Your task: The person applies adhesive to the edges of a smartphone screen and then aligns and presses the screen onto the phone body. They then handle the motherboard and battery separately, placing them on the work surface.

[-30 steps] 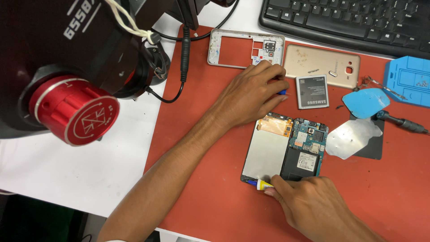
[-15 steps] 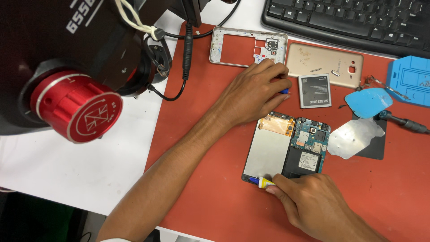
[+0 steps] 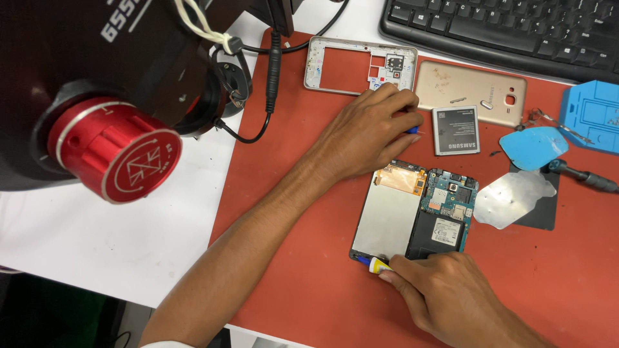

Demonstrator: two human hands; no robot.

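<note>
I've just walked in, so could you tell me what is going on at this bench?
A person is working on an opened phone lying on a red mat. The right hand presses a small blue and yellow tool against the phone's lower edge. The left hand rests above it, pinching something small and blue. A phone frame, gold back cover and battery lie set aside.

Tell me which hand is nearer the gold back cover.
Left. The left hand lies just beside the gold back cover; the right hand is far below it, at the opened phone.
</note>
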